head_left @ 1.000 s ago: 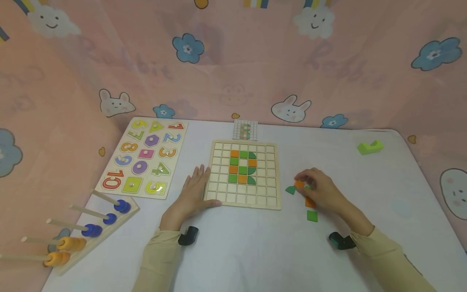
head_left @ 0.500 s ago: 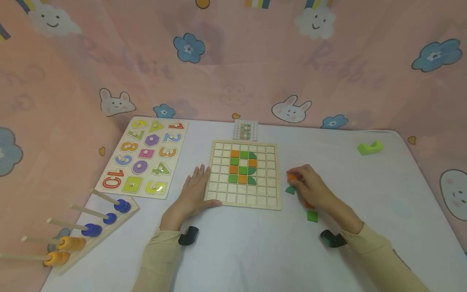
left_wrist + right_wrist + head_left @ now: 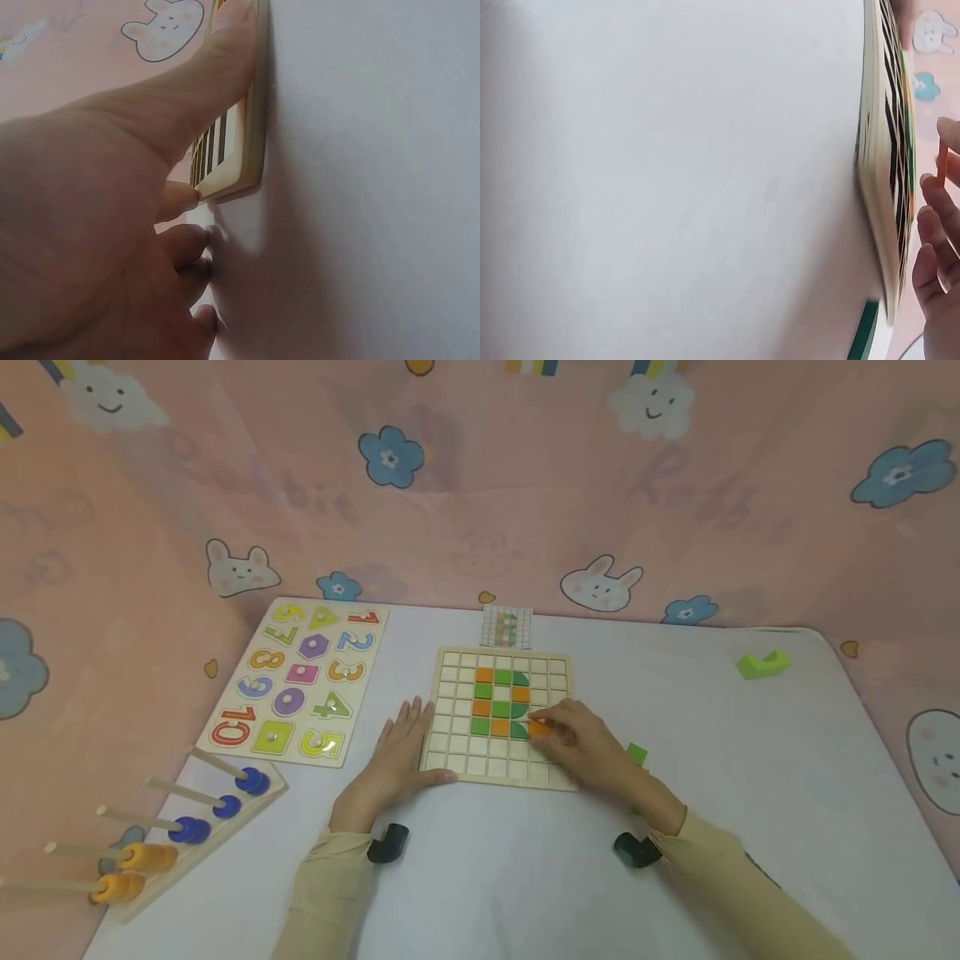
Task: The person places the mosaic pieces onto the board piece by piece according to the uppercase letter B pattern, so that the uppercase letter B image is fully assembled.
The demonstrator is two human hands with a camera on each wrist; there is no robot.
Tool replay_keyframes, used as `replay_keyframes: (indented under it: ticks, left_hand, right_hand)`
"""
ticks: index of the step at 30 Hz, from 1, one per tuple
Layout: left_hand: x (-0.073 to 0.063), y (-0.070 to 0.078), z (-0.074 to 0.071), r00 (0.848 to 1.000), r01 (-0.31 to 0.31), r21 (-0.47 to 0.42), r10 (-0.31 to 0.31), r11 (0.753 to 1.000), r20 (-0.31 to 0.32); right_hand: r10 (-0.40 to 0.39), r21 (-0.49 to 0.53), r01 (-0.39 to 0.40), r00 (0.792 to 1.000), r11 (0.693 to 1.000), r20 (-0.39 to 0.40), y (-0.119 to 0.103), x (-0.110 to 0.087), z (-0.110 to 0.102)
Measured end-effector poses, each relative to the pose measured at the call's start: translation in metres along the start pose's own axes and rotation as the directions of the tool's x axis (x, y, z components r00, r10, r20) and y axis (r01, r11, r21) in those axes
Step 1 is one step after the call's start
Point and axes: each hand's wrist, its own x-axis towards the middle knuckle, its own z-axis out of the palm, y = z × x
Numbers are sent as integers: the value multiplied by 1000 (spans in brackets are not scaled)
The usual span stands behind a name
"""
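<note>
A square wooden grid board lies mid-table in the head view. Orange, green and dark green rounded tiles form a letter-like pattern in its cells. My left hand rests at the board's left side, fingers straight, thumb along the front edge. Over the board's right part, my right hand pinches an orange square tile beside the lowest dark green tile. The right wrist view shows that tile edge-on between thumb and fingers. A green tile shows behind the hand, which hides other loose pieces.
Behind the board is a small pattern card. To the left lie a number-and-shape puzzle and a peg abacus with blue and orange rings. A lime green notched block sits far right. A dark green piece lies near the board.
My right hand has picked up the orange tile from the loose pieces and carried it left over the board. The left hand stays in place.
</note>
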Motion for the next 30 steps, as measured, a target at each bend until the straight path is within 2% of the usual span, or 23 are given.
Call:
replay_keyframes:
  ticks: [6,13,20,30]
  left_hand:
    - [0,0,-1,1000,4,-7,-4,1000,2]
    - [0,0,-1,1000,3,-7,-3,1000,11]
    - [0,0,-1,1000,-7,-2,7,1000,15]
    - [0,-1,-1,1000,-2,-3,2,1000,13]
  right_hand:
    - [20,-15,-19,998,1000,52,-19,12,21]
    - [31,-55,-27,997,998,72,-34,23,41]
    - [58,-111,-47,994,993,97,-43,32,49]
    - [12,-90,-3,995,996,100,-50,34,50]
